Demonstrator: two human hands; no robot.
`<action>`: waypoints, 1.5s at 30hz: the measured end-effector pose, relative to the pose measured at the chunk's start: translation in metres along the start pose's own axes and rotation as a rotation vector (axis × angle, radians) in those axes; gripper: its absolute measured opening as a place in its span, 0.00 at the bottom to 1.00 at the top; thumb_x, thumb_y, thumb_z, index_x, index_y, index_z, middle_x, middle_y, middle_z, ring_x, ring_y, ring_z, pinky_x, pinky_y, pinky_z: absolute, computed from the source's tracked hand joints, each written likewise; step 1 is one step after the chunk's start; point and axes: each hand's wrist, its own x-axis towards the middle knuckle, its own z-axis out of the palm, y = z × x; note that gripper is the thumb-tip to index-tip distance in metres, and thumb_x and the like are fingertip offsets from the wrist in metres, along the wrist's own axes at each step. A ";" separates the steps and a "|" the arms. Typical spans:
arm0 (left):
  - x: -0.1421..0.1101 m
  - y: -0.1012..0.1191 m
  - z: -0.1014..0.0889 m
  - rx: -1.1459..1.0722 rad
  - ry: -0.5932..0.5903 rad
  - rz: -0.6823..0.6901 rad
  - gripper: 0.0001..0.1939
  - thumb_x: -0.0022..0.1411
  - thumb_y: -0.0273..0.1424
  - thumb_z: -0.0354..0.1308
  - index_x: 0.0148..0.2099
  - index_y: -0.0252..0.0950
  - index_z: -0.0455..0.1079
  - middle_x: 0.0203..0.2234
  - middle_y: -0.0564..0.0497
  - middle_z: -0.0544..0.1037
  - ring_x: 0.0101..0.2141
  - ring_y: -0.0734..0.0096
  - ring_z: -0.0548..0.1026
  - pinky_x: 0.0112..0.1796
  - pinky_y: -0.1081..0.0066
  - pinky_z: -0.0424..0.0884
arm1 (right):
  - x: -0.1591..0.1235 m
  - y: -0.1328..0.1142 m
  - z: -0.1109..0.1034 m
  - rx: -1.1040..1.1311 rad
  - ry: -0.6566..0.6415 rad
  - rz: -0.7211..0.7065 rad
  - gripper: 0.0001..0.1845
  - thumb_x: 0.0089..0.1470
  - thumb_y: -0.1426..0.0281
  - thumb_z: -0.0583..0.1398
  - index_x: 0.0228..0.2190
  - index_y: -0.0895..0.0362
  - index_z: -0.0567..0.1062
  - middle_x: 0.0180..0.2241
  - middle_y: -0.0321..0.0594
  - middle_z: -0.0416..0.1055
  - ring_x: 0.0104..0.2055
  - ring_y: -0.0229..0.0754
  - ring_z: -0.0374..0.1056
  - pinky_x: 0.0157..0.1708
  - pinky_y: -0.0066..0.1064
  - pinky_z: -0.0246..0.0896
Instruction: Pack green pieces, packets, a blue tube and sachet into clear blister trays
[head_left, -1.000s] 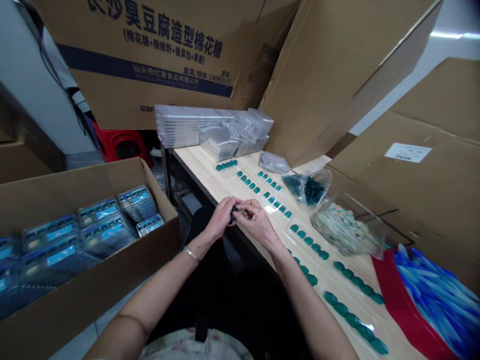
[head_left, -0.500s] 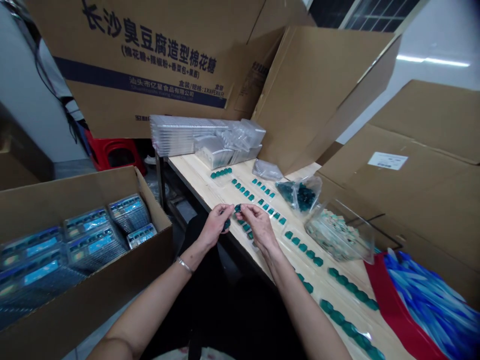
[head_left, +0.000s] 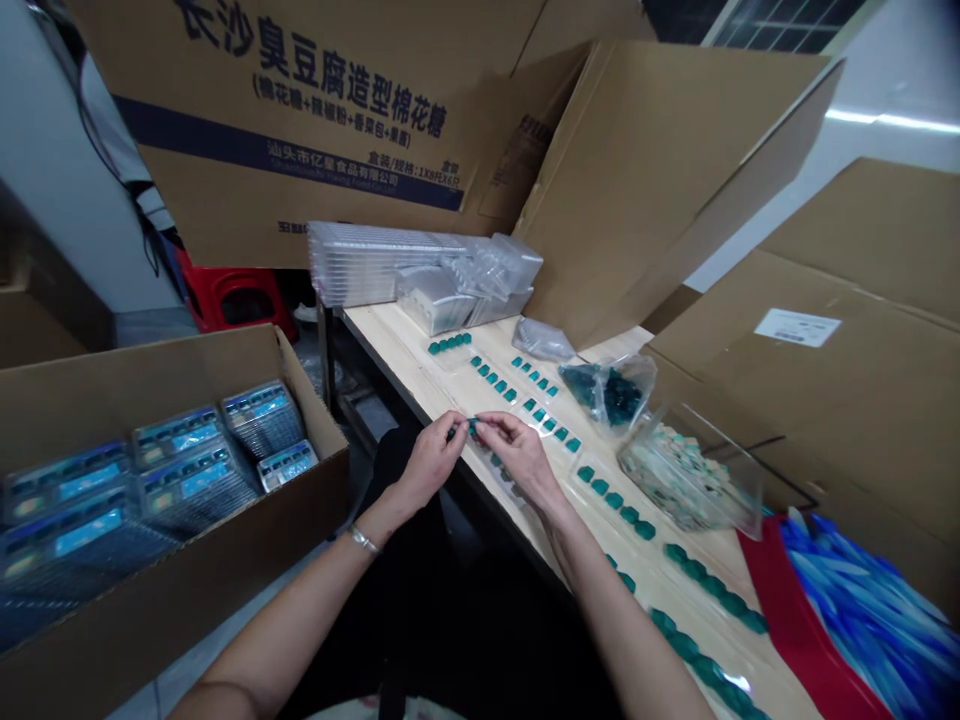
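Observation:
My left hand (head_left: 433, 458) and my right hand (head_left: 519, 458) meet over the table's near edge, fingertips pinched together. Between them is a small dark teal plastic piece (head_left: 472, 426), mostly covered by the fingers. A further dark bit shows at my left fingers, too hidden to make out. Under and beside my right hand, rows of similar teal pieces lie in clear plastic trays; one such row (head_left: 551, 425) is just past its knuckles, and another row (head_left: 491, 380) lies farther back.
Clear trays (head_left: 375, 265) are stacked at the table's back. To the right are a bag of teal pieces (head_left: 615, 392), a clear bin of pale pieces (head_left: 686, 475) and a red container (head_left: 802, 610) with blue items. A carton (head_left: 225, 540) holding packaged sets stands at left.
My two hands have drawn closer, fingertips now meeting around the teal piece, which sits slightly lower. The view has shifted a little.

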 end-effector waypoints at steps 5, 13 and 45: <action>-0.004 -0.010 -0.007 -0.027 -0.013 -0.027 0.13 0.63 0.38 0.48 0.38 0.36 0.68 0.32 0.50 0.76 0.35 0.70 0.73 0.39 0.72 0.66 | 0.008 -0.006 -0.008 0.052 -0.055 0.047 0.16 0.40 0.62 0.67 0.33 0.57 0.78 0.29 0.38 0.76 0.31 0.38 0.70 0.38 0.33 0.66; -0.008 -0.032 -0.011 0.292 -0.109 -0.037 0.15 0.63 0.37 0.49 0.46 0.38 0.71 0.43 0.48 0.77 0.41 0.64 0.74 0.45 0.66 0.67 | 0.049 0.004 -0.023 -0.461 0.025 -0.349 0.07 0.45 0.67 0.64 0.29 0.57 0.79 0.31 0.42 0.74 0.34 0.42 0.70 0.36 0.33 0.65; 0.006 -0.042 -0.011 0.269 -0.039 -0.145 0.14 0.62 0.39 0.49 0.45 0.39 0.70 0.34 0.48 0.77 0.37 0.64 0.75 0.42 0.66 0.67 | 0.070 0.022 0.002 -0.959 -0.122 -0.436 0.08 0.50 0.67 0.61 0.31 0.59 0.78 0.28 0.43 0.73 0.32 0.40 0.68 0.34 0.29 0.61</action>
